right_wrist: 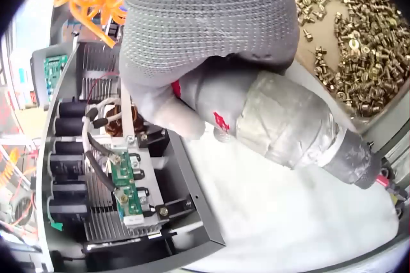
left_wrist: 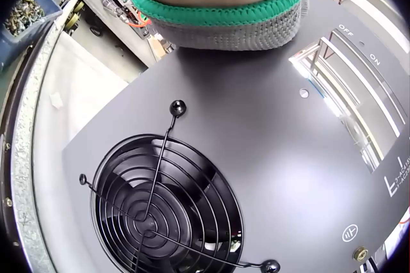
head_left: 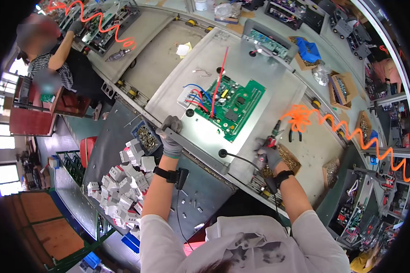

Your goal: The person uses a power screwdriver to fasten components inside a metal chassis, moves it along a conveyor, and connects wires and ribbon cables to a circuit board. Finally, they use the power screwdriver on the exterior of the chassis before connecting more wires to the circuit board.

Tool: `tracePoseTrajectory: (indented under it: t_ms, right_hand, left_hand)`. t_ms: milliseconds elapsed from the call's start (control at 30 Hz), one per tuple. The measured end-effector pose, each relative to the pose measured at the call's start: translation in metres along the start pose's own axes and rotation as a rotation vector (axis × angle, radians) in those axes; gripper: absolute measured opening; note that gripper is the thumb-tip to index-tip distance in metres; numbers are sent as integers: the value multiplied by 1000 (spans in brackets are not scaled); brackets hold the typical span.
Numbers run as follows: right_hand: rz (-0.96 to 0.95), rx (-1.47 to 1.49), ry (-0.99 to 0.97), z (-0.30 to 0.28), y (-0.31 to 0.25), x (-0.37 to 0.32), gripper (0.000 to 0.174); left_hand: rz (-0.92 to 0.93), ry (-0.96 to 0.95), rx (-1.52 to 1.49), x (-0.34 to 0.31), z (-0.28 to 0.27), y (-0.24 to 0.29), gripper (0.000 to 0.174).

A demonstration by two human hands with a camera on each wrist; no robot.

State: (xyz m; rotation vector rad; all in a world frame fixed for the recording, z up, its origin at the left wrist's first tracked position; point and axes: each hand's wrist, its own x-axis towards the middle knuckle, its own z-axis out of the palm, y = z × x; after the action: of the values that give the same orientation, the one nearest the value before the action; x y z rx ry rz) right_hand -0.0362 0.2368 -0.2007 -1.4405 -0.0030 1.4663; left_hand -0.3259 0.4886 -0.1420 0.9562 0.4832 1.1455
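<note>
On the surface (head_left: 168, 93), the uncovered metal chassis (head_left: 197, 150) stands along the near edge, green circuit board (head_left: 248, 102) uppermost; the left hand (head_left: 171, 136) is at its near left corner, finger closure not determinable from these angles. The right hand (head_left: 269, 157) is wrapped round a screwdriver (right_wrist: 282, 119) just beside the screw box (right_wrist: 333, 17); a knock could spill screws (right_wrist: 359, 49), and a stray one could short the board. Room lies along the surface's left edge; pliers (head_left: 295, 136) limit the right.

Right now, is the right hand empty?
No, the right wrist view shows the gloved right hand gripping a tape-wrapped tool.
</note>
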Motion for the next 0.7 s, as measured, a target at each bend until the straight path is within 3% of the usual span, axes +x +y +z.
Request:
tracePoseTrajectory:
  t_ms: [67, 167, 233, 267, 333, 433, 500, 567, 633, 667, 700]
  right_hand:
    - [-10, 128, 27, -16, 7, 13, 40]
    - [53, 165, 99, -11, -6, -3, 37]
    - [59, 155, 163, -23, 0, -4, 35]
    - [65, 154, 161, -33, 6, -7, 35]
    - [74, 118, 222, -43, 8, -14, 32]
    - [66, 61, 290, -59, 6, -31, 19]
    - [34, 39, 378, -68, 5, -45, 13]
    - [28, 38, 486, -114, 30, -39, 17]
    - [-14, 124, 553, -173, 65, -34, 27]
    - [-48, 279, 476, -235, 108, -13, 26]
    - [-58, 294, 498, -240, 108, -27, 26]
  left_hand:
    - [-9, 48, 73, -5, 10, 2, 79]
    - [0, 27, 51, -17, 12, -5, 79]
    - [-6, -215, -57, -24, 6, -17, 76]
    - [-8, -210, -54, -33, 11, -19, 76]
    - [46, -28, 100, -51, 47, -14, 71]
    - [52, -94, -27, -80, 68, -25, 53]
    - [-38, -30, 247, -108, 83, -34, 42]
    - [216, -208, 500, -117, 105, -33, 32]
    - [280, -360, 441, -134, 130, -36, 29]
    - [232, -393, 546, -143, 149, -28, 30]
    - [215, -488, 578, -153, 159, -29, 28]
